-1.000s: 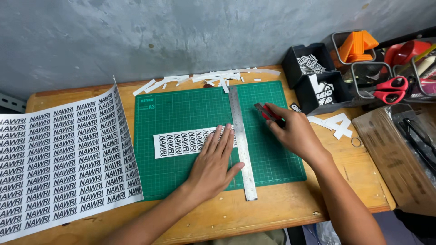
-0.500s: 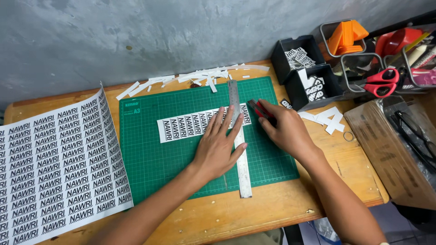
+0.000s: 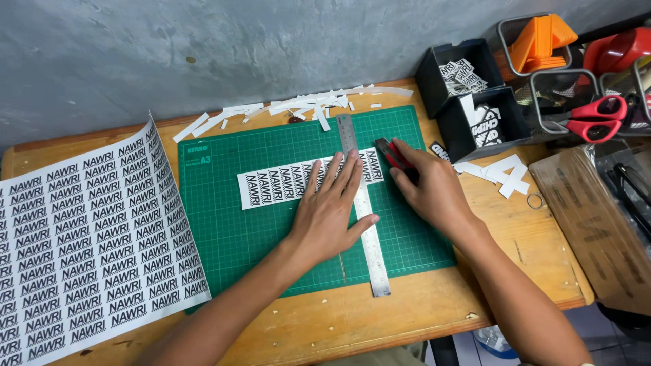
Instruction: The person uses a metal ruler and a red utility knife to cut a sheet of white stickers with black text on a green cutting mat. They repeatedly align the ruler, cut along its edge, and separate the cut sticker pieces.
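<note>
The left hand point(image 3: 330, 211) lies flat and spread wide, palm down, pressing a steel ruler point(image 3: 364, 217) and the strip of printed labels point(image 3: 285, 183) beneath it onto the green cutting mat point(image 3: 224, 230), gripping nothing. The right hand point(image 3: 430, 190) is closed around a red-and-black craft knife point(image 3: 391, 153), whose tip sits just beside the ruler's right edge at the right end of the strip, near the top of the mat. A large sheet of the same labels point(image 3: 88, 244) lies left of the mat on the wooden table point(image 3: 420, 312), with paper offcuts point(image 3: 298, 105) along the mat's far edge and red scissors point(image 3: 590, 118) in wire baskets well off to the right.
</note>
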